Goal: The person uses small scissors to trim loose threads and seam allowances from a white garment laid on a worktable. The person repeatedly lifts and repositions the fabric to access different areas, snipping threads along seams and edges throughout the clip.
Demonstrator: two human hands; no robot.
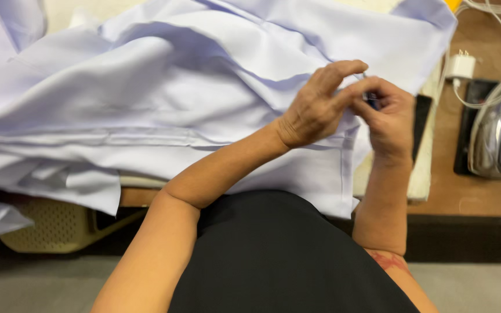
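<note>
A large pale lilac garment (pixel 169 98) lies spread and bunched over the work surface. My left hand (pixel 317 104) pinches a fold of this fabric between thumb and forefinger near its right side. My right hand (pixel 387 116) meets it there, its fingers closed on a small dark tool (pixel 371 99) held against the cloth. What the tool is cannot be made out. Both hands touch at the fingertips above the garment's edge.
An iron (pixel 500 139) rests on a dark mat at the right, on the brown table (pixel 465 197). A white plug (pixel 461 65) and white cord lie behind it. A beige perforated basket (pixel 53 229) sits under the table's left edge.
</note>
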